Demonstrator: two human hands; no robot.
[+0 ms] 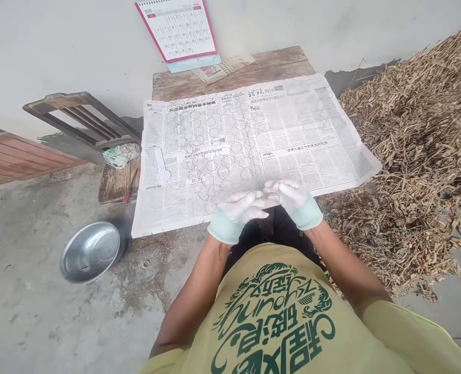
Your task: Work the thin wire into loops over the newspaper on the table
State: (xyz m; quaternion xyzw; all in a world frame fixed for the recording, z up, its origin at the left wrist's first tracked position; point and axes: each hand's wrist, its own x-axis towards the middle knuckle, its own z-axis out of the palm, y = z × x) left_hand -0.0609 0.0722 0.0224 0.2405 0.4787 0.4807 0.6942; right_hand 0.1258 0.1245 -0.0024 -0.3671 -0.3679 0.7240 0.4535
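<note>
Both my hands wear white gloves with pale green cuffs and meet above the near edge of a large newspaper sheet (308, 166). My left hand (242, 208) points rightward, thumb bent towards the fingers. Facing it, my right hand (290, 196) has curled fingers. Between the fingertips shows something small, thin and greyish that I cannot make out. Many linked circular outlines (214, 156) cover the middle of the sheet; I cannot tell whether they are drawn or thin wire. On the sheet's left part lies a white paper strip with a round end (163, 174).
The newspaper covers most of a wooden table (280, 59) against the wall. A desk calendar (179, 31) and a folded newspaper piece (226, 68) are at its back. A wooden chair (86, 119) and a metal basin (92, 252) stand left. Dry stalks (421, 156) are heaped right.
</note>
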